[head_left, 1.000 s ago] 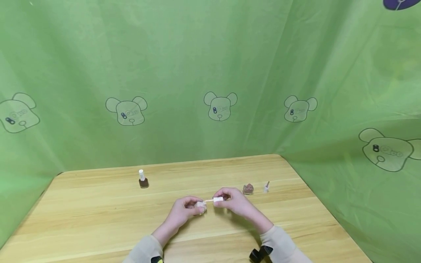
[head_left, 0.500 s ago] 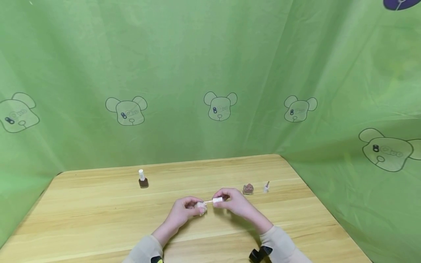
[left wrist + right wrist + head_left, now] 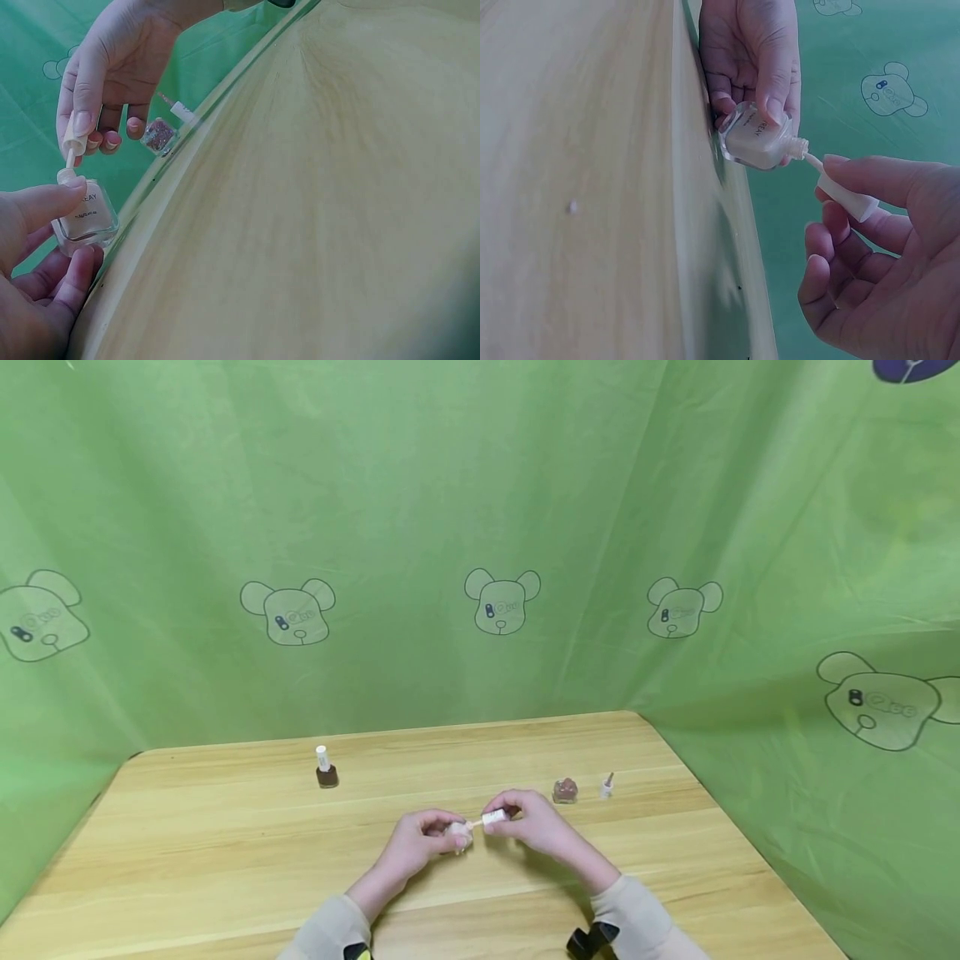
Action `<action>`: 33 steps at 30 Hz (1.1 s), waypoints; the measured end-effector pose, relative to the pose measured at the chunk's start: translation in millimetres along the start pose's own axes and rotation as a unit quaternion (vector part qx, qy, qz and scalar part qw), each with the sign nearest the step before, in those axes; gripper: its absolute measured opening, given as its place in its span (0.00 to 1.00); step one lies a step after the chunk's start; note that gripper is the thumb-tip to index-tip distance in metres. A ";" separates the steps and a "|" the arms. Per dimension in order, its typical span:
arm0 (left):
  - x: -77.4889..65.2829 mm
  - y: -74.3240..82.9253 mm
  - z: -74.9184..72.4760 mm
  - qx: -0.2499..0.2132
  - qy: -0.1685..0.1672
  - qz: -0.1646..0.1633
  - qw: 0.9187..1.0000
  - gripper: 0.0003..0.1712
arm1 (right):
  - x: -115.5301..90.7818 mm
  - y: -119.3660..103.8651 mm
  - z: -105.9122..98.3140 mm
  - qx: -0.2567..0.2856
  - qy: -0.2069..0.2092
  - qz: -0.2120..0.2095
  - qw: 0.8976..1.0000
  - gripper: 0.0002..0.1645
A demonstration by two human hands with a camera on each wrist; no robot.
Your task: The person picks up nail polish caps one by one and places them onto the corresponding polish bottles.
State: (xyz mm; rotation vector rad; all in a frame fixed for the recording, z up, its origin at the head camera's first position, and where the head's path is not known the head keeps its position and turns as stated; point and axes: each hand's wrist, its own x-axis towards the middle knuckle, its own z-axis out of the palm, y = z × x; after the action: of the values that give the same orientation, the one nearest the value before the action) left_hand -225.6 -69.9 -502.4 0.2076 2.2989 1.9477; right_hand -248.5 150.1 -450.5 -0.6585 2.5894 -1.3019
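Note:
My left hand [image 3: 412, 843] grips a small glass nail polish bottle [image 3: 757, 141] with pale polish, tilted so its neck faces my right hand. Between the thumb and fingers of my right hand [image 3: 536, 822] is the white brush cap [image 3: 847, 196]. The brush stem [image 3: 814, 160] reaches to the bottle's open neck, its tip hidden inside or at the mouth; the cap itself is apart from the neck. In the left wrist view the pale bottle [image 3: 86, 217] is pinched by the thumb above and fingers below.
An open bottle of mauve polish [image 3: 566, 791] stands to the right, beside its white cap [image 3: 607, 787] with the brush pointing up. A capped dark polish bottle [image 3: 326, 770] stands at the back left of the wooden table [image 3: 225, 860]. Green curtains [image 3: 405, 527] hang behind.
The right hand has brought the brush cap slightly closer to the bottle, and the cap has tilted a little. The left hand and bottle stay almost still.

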 end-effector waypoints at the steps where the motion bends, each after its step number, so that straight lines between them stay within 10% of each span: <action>1: 0.2 -0.4 0.1 0.000 0.000 0.000 1.000 0.19 | -0.2 -0.5 0.3 -0.001 0.000 0.002 1.000 0.11; 33: -1.8 -1.0 1.6 0.010 -0.016 0.022 1.000 0.19 | -1.7 -1.8 22.0 -0.017 0.006 -0.016 1.000 0.11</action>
State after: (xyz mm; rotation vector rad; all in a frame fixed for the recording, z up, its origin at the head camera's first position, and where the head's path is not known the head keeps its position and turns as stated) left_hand -223.5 -68.8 -503.6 0.2916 2.3140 1.9264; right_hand -238.9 134.1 -462.4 -0.7016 2.6266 -1.2770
